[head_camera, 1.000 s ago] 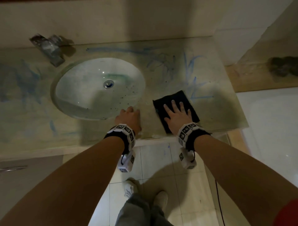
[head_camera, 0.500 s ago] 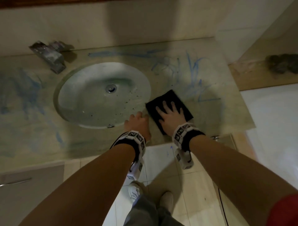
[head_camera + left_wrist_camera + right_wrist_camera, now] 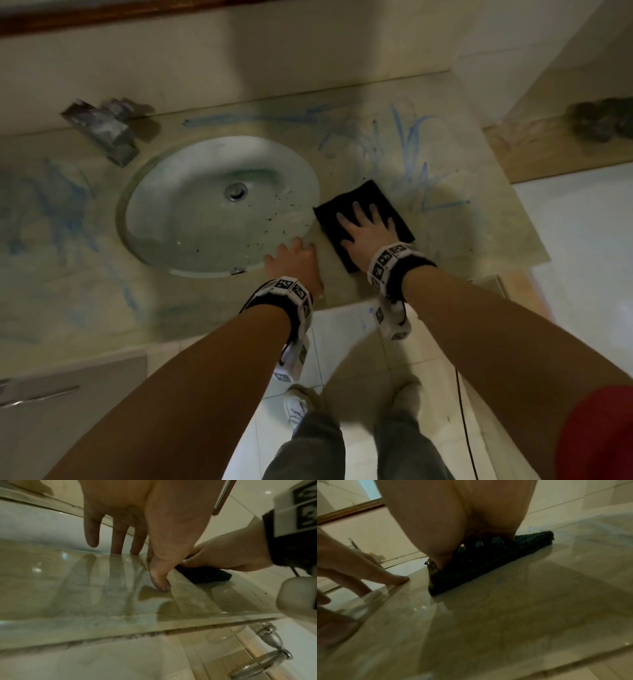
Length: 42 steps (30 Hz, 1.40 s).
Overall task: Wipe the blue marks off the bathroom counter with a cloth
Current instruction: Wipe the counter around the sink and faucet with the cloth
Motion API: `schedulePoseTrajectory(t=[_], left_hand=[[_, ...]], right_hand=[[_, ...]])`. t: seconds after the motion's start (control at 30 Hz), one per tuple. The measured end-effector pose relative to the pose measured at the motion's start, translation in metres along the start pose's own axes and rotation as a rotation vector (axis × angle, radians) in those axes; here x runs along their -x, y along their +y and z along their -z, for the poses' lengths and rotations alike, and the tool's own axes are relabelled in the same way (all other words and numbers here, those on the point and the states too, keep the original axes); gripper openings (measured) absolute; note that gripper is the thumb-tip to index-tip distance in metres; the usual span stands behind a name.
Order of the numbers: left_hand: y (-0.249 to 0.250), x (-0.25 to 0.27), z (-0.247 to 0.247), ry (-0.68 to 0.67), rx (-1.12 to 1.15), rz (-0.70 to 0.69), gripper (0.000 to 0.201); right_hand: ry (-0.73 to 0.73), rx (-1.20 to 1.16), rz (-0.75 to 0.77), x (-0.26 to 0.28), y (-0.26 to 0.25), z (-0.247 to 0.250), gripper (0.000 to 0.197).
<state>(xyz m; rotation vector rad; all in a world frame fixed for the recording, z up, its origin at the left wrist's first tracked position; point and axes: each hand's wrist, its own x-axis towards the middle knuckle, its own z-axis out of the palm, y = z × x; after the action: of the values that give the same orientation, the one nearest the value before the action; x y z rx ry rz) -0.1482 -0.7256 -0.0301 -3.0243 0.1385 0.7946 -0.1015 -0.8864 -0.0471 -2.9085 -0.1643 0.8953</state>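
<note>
A folded black cloth (image 3: 363,202) lies flat on the beige marble counter (image 3: 479,233), just right of the sink. My right hand (image 3: 368,229) presses on it with spread, straight fingers. In the right wrist view the palm covers the cloth (image 3: 489,563). My left hand (image 3: 294,258) rests on the counter's front strip beside the sink rim, fingers straight, thumb (image 3: 160,582) touching the stone; the cloth (image 3: 205,574) lies just beyond it. Blue marks (image 3: 411,150) streak the counter behind and right of the cloth. Fainter blue smears (image 3: 58,219) cover the counter left of the sink.
An oval white sink (image 3: 219,205) with a metal drain is sunk into the counter. A metal tap (image 3: 102,132) stands at the back left. A cabinet front with a handle (image 3: 37,394) sits below left. A wooden ledge (image 3: 534,150) adjoins the counter's right end.
My right hand has slid the cloth left, closer to the sink rim. The left hand stays on the counter's front edge. The head view has tilted, showing more of the floor.
</note>
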Motion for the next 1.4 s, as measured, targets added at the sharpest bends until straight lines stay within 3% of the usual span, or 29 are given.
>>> schedulePoseTrajectory(t=[0.3, 0.43, 0.63, 0.77, 1.13, 1.4], left_hand=[[0.019, 0.005, -0.001, -0.003, 0.02, 0.111, 0.072], [0.04, 0.011, -0.001, 0.008, 0.053, 0.191, 0.057], [0.081, 0.016, -0.008, 0.042, 0.111, 0.145, 0.058], [0.106, 0.016, -0.007, 0.053, 0.121, 0.169, 0.046], [0.133, 0.004, 0.001, -0.002, 0.093, 0.259, 0.054], [0.123, 0.003, 0.002, 0.017, 0.101, 0.209, 0.064]], right_hand=[[0.055, 0.081, 0.144, 0.048, 0.015, -0.035, 0.058], [0.058, 0.118, 0.206, 0.062, 0.036, -0.045, 0.057], [0.069, 0.152, 0.281, 0.076, 0.08, -0.054, 0.057], [0.079, 0.153, 0.302, 0.084, 0.121, -0.053, 0.057], [0.103, 0.035, 0.074, 0.085, 0.241, -0.042, 0.056], [0.089, -0.021, -0.095, 0.083, 0.261, -0.035, 0.058]])
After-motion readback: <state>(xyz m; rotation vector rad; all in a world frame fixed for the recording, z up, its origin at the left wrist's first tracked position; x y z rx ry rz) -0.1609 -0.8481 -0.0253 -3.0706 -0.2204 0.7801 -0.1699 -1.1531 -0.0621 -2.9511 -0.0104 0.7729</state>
